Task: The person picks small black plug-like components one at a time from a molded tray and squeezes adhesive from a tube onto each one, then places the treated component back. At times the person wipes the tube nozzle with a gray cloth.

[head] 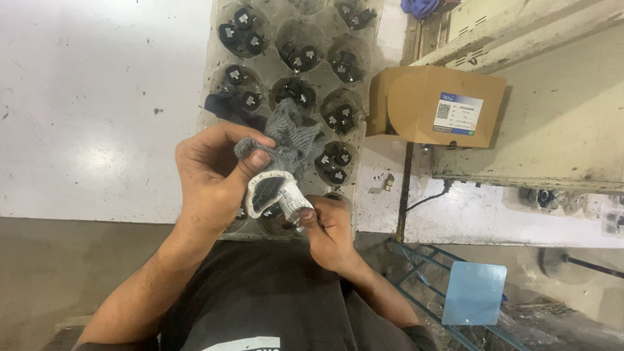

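My left hand (211, 175) pinches the white cuff of a grey knitted glove (289, 140), thumb pressed on the cuff's rim. My right hand (328, 227) grips the same cuff from below, by its lower edge. The glove's grey fingers hang over a clear plastic tray (214, 62) with round pockets. Several pockets hold small black parts (242, 31) with pale labels. Both hands are just above the tray's near end.
A brown cardboard box (432, 107) with a blue and white label stands right of the tray. The tray lies on a white table (84, 110). A blue rectangular plate (474, 292) on a teal metal frame is at lower right. A dark blue cloth (224, 107) lies on the tray's left side.
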